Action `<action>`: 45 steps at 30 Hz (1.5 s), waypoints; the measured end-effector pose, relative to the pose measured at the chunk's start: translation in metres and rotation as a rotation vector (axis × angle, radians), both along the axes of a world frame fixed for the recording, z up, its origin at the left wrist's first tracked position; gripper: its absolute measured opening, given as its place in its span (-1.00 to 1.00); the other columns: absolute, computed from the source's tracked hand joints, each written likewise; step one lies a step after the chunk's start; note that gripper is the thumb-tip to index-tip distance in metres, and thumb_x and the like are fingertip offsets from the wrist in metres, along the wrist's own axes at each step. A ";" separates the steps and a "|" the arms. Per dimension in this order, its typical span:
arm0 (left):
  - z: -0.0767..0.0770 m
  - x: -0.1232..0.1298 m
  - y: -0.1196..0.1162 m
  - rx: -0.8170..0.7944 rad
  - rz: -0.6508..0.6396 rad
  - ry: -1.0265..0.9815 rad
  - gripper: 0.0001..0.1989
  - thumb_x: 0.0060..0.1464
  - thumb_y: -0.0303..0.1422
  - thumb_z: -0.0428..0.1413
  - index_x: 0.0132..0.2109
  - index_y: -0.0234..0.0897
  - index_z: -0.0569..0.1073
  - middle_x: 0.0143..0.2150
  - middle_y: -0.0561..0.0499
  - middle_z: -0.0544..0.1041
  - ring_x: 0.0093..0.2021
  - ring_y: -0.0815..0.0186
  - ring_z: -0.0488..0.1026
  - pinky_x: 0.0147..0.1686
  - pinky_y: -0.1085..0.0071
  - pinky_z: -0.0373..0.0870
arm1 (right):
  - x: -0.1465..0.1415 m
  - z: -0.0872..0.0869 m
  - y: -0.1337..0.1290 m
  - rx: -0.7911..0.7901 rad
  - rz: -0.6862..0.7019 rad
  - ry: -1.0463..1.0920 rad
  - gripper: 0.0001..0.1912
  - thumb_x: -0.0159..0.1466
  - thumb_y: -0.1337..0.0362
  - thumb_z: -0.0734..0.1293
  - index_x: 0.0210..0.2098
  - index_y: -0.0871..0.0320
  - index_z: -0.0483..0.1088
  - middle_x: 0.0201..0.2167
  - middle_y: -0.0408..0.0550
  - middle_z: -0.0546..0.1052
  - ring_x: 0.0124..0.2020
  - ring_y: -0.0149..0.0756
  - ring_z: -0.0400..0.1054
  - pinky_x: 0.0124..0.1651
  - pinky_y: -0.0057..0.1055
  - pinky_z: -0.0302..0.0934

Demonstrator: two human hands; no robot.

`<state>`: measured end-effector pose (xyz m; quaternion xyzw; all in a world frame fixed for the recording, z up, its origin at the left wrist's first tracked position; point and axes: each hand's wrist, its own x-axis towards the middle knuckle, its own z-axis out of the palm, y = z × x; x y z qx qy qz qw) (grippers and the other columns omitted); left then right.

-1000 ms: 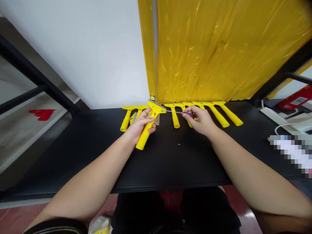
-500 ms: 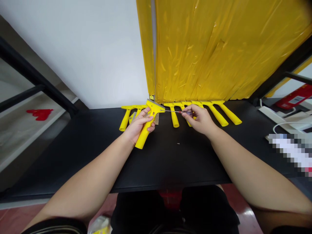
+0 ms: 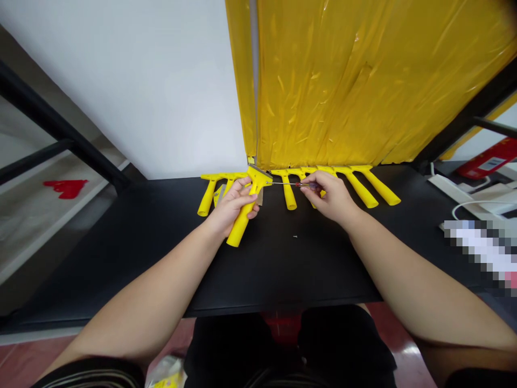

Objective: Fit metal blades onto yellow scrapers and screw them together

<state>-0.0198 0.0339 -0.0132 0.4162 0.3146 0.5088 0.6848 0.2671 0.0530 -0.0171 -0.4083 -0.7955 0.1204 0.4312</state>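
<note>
My left hand (image 3: 235, 207) is wrapped round the handle of a yellow scraper (image 3: 242, 222), its wide head tilted up toward the back. Between the fingers of my right hand (image 3: 329, 195) is a screwdriver (image 3: 309, 185) with a dark, partly red handle. Its thin shaft points left, and the tip meets the side of the scraper's head at a small screw spot. A loose small screw (image 3: 295, 236) lies on the black table (image 3: 323, 269) below the shaft. More yellow scrapers (image 3: 291, 196) lie in a row behind both hands, some partly hidden by them.
A white panel (image 3: 173, 91) and a yellow plastic-wrapped surface (image 3: 343, 91) rise at the table's back edge. On the right are a white power strip (image 3: 448, 195), a cable and a red item (image 3: 490, 160). Black frame bars (image 3: 56, 116) stand at the sides.
The scraper in my left hand has turned slightly more upright and shifted a little right. The screwdriver tip stays at its head; my right hand has barely moved.
</note>
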 end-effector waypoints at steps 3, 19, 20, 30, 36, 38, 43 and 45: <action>-0.001 0.004 -0.003 0.086 0.017 0.066 -0.51 0.01 -0.52 0.37 -0.01 -0.16 0.32 -0.08 0.05 0.53 -0.50 0.44 0.51 -0.64 0.53 0.31 | -0.003 0.000 0.000 -0.045 -0.060 0.008 -0.75 0.45 0.05 0.34 -0.19 0.06 0.53 -0.37 -0.04 0.55 -0.39 -0.20 0.36 -0.28 -0.25 0.24; -0.005 0.005 -0.004 0.172 0.026 0.164 -0.53 0.04 -0.45 0.37 -0.02 -0.13 0.30 0.04 0.03 0.48 -0.48 0.46 0.52 -0.63 0.53 0.34 | -0.013 -0.005 -0.001 -0.355 -0.015 0.037 -0.65 0.49 -0.08 0.25 -0.20 0.05 0.42 -0.47 -0.13 0.45 -0.42 -0.21 0.33 -0.27 -0.26 0.23; -0.004 0.005 -0.005 0.174 0.030 0.169 -0.54 0.05 -0.45 0.36 -0.02 -0.14 0.30 0.05 0.03 0.47 -0.48 0.47 0.51 -0.63 0.53 0.35 | -0.013 -0.004 -0.002 -0.354 0.022 0.038 -0.71 0.46 -0.05 0.30 -0.11 0.04 0.40 -0.47 -0.17 0.43 -0.44 -0.23 0.30 -0.29 -0.27 0.21; -0.004 0.005 -0.003 0.196 0.028 0.192 -0.57 0.09 -0.44 0.33 -0.01 -0.15 0.27 0.17 -0.01 0.42 -0.48 0.52 0.49 -0.61 0.55 0.34 | -0.014 -0.003 -0.003 -0.386 -0.031 -0.049 -0.68 0.50 -0.02 0.22 -0.18 0.06 0.42 -0.42 -0.10 0.51 -0.37 -0.18 0.37 -0.23 -0.26 0.20; -0.003 0.006 -0.006 0.198 0.031 0.194 -0.57 0.09 -0.44 0.32 0.00 -0.14 0.27 0.22 -0.04 0.41 -0.47 0.53 0.50 -0.62 0.55 0.34 | -0.013 -0.003 -0.001 -0.306 -0.076 -0.017 -0.65 0.50 0.00 0.20 -0.27 0.08 0.40 -0.45 -0.09 0.48 -0.40 -0.21 0.34 -0.27 -0.28 0.16; -0.003 0.007 -0.007 0.206 0.028 0.202 -0.57 0.09 -0.44 0.31 -0.01 -0.14 0.27 0.25 -0.05 0.39 -0.47 0.53 0.51 -0.61 0.55 0.34 | -0.013 -0.002 -0.001 -0.341 -0.118 -0.041 -0.50 0.53 -0.04 0.13 -0.41 0.08 0.38 -0.54 -0.09 0.42 -0.44 -0.21 0.31 -0.28 -0.27 0.15; -0.004 0.007 -0.005 0.203 0.043 0.189 -0.58 0.10 -0.44 0.32 -0.02 -0.15 0.26 0.21 -0.04 0.42 -0.48 0.54 0.49 -0.61 0.56 0.34 | -0.014 0.001 -0.005 -0.311 0.019 -0.018 -0.73 0.45 0.00 0.31 -0.07 0.06 0.36 -0.43 -0.15 0.47 -0.44 -0.25 0.29 -0.30 -0.31 0.17; -0.004 0.007 -0.005 0.203 0.049 0.182 -0.57 0.10 -0.44 0.32 -0.02 -0.15 0.26 0.20 -0.03 0.42 -0.47 0.54 0.49 -0.61 0.56 0.34 | -0.015 0.001 -0.006 -0.305 -0.010 -0.038 -0.75 0.45 0.01 0.30 -0.11 0.06 0.36 -0.43 -0.13 0.48 -0.42 -0.23 0.31 -0.29 -0.30 0.17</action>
